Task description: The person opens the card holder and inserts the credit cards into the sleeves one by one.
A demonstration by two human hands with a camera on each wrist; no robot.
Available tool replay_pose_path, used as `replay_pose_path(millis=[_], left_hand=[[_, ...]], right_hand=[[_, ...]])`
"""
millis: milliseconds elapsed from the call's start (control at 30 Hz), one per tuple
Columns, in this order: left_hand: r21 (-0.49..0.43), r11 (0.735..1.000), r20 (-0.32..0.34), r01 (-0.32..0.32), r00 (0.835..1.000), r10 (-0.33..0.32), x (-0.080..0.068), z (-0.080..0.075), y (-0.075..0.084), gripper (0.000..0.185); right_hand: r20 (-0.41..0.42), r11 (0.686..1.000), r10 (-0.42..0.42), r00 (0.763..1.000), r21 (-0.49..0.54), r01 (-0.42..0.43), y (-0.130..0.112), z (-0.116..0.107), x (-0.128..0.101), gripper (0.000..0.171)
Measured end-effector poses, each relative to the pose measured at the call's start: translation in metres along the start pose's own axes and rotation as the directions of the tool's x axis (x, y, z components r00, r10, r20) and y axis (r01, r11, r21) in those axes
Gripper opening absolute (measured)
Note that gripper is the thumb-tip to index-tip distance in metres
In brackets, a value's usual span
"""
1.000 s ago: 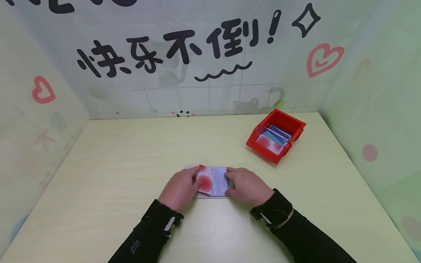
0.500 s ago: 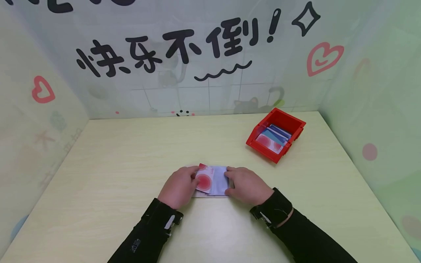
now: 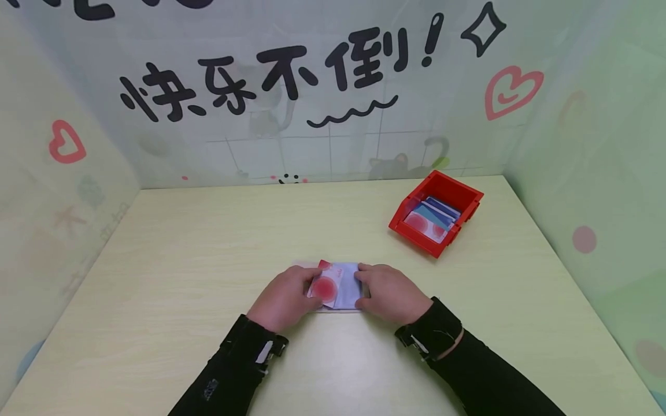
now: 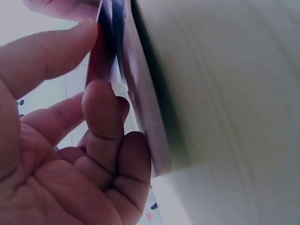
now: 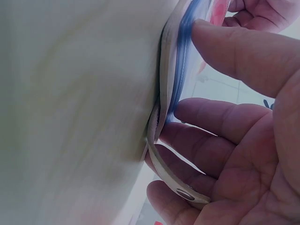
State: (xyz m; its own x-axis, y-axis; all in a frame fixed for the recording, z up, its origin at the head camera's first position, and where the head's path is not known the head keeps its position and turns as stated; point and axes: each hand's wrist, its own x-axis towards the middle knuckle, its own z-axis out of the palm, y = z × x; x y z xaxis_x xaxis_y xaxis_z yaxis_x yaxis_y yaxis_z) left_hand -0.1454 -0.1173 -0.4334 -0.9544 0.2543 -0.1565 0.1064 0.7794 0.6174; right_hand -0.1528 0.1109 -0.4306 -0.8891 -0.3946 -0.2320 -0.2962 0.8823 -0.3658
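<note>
Looking down from the head view, we see both hands at the near middle of the pale wooden surface [image 3: 208, 242], working on a small card holder [image 3: 347, 287] with clear sleeves that lies flat there. The left hand [image 3: 283, 297] pinches a white card with a red circle [image 3: 325, 287], its thumb on top, at the holder's left side. The right hand [image 3: 391, 293] grips the holder's right edge, fingers curled over it. The two hands sit close together with only the card and sleeve between them. Black sleeves [image 3: 236, 370] cover both forearms. Well apart, toward the far right, stands a red bin [image 3: 441, 188] with more cards [image 3: 432, 222] stacked inside. Behind it all rises a wall with black lettering [image 3: 270, 78] and red hearts.

In the left wrist view, we see the left hand [image 4: 79, 154] from the palm side. Its thumb [image 4: 47, 54] and curled fingers [image 4: 101, 122] close on the thin edges of the card and sleeves [image 4: 110, 51], which stand just against the blurred surface [image 4: 234, 93].

In the right wrist view, the right hand [image 5: 234, 140] shows its palm too. The thumb [image 5: 243, 54] presses on a clear sleeve with a blue edge [image 5: 180, 61], while the fingers [image 5: 211, 122] curl beneath it. A pale strap with a snap button [image 5: 180, 187] hangs from the holder across the lower fingers. The surface [image 5: 70, 93] fills the left, out of focus.
</note>
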Motion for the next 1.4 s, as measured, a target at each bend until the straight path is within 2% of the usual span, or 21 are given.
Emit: replay_pose_path(millis=[500, 800, 1033, 1233, 1400], left_hand=[[0.077, 0.997, -0.029, 0.014, 1.0, -0.012, 0.002, 0.004, 0.003, 0.057], [0.141, 0.99, -0.041, -0.009, 0.999, 0.015, 0.003, 0.002, 0.003, 0.051], [0.172, 0.984, -0.029, -0.045, 0.998, 0.05, 0.004, 0.003, 0.006, 0.04], [0.19, 0.977, 0.009, -0.101, 0.995, 0.101, 0.006, 0.005, 0.011, 0.019], [0.216, 0.967, 0.016, -0.135, 0.991, 0.135, 0.007, 0.01, 0.014, 0.016]], right_hand=[[-0.006, 1.0, -0.015, 1.0, -0.023, 0.015, 0.001, 0.001, 0.0, 0.073], [-0.012, 0.999, -0.016, 1.0, -0.033, 0.016, 0.001, 0.002, 0.0, 0.075], [-0.015, 0.999, -0.016, 1.0, -0.036, 0.016, 0.001, 0.001, 0.0, 0.074], [-0.029, 0.999, -0.029, 0.999, -0.034, 0.028, 0.001, 0.002, 0.0, 0.075], [-0.04, 0.999, -0.034, 0.999, -0.009, 0.033, 0.002, 0.002, 0.0, 0.073]])
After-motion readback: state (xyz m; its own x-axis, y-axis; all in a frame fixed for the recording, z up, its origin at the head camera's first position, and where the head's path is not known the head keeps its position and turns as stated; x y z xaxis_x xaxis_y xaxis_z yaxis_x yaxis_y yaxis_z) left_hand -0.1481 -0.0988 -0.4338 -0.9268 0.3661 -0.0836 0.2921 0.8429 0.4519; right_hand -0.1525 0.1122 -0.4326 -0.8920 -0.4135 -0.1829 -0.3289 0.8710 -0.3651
